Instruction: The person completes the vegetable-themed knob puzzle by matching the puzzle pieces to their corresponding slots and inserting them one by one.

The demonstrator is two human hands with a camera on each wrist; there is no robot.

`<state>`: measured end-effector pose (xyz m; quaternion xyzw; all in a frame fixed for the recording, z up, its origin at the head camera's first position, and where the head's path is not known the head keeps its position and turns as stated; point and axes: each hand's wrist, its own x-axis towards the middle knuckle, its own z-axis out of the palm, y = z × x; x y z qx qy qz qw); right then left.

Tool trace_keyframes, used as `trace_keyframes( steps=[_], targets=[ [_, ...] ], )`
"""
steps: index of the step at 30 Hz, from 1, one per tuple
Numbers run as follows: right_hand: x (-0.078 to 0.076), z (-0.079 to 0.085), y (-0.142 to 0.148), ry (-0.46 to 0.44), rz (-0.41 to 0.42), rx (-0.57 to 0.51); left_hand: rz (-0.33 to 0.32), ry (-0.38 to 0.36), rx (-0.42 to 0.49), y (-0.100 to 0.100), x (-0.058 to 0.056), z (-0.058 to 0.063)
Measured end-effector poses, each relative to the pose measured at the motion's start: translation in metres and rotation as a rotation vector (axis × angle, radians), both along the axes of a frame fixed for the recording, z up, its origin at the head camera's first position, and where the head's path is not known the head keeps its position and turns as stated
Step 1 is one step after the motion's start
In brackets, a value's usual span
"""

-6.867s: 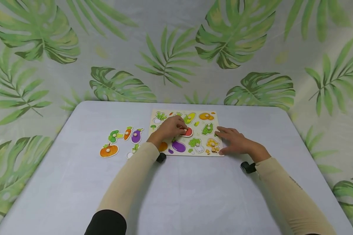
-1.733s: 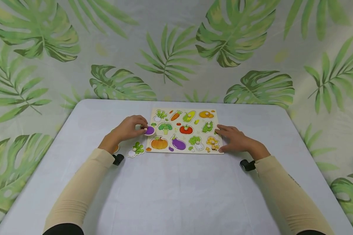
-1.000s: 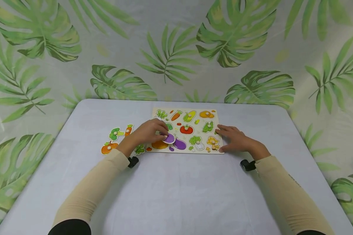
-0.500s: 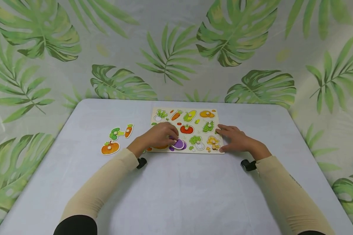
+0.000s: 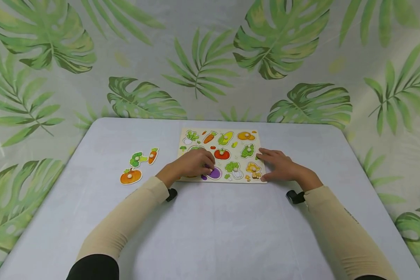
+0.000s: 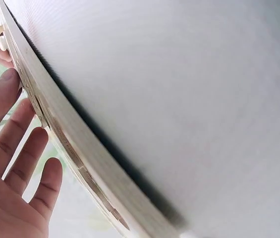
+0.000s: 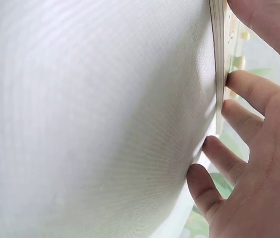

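Note:
A wooden peg puzzle board [image 5: 262, 163] with vegetable pictures lies on the table. Over its lower left part, my left hand [image 5: 192, 163] pinches the eggplant puzzle piece [image 5: 215, 173] with thumb and forefinger. The piece sits at the printed eggplant; its upper part is behind the fingers. In the left wrist view, thumb and forefinger [image 6: 3, 96] meet close to the board's face and the other fingers are spread. My right hand [image 5: 276, 165] rests with extended fingers on the board's right edge. Mushroom, pea, bok choy and corn pieces with knobs lie in the board.
Left of the board, a broccoli piece [image 5: 137, 159], a carrot piece [image 5: 153, 156] and a pumpkin piece [image 5: 131, 177] lie loose on the white tablecloth [image 5: 224, 229]. A leaf-patterned cloth [image 5: 210, 58] hangs behind the table.
My left hand has picked up the eggplant piece from the left and carried it right onto the printed eggplant, lowering it there. The loose turnip piece is now hidden. My right hand has stayed put.

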<state>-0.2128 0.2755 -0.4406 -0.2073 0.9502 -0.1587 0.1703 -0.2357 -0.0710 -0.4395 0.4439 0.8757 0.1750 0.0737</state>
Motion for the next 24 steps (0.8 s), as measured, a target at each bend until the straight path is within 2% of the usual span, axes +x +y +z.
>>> trace_keyframes(
  steps=[16,24],
  targets=[
    [-0.0008,-0.0047,0.0043,-0.010,-0.003,-0.012,0.039,-0.063,-0.002,0.0038,-0.0029,-0.0021],
    [-0.0003,-0.0032,0.0013,-0.007,-0.003,-0.008,0.046,-0.049,-0.043,0.0041,-0.0026,-0.0014]
  ],
)
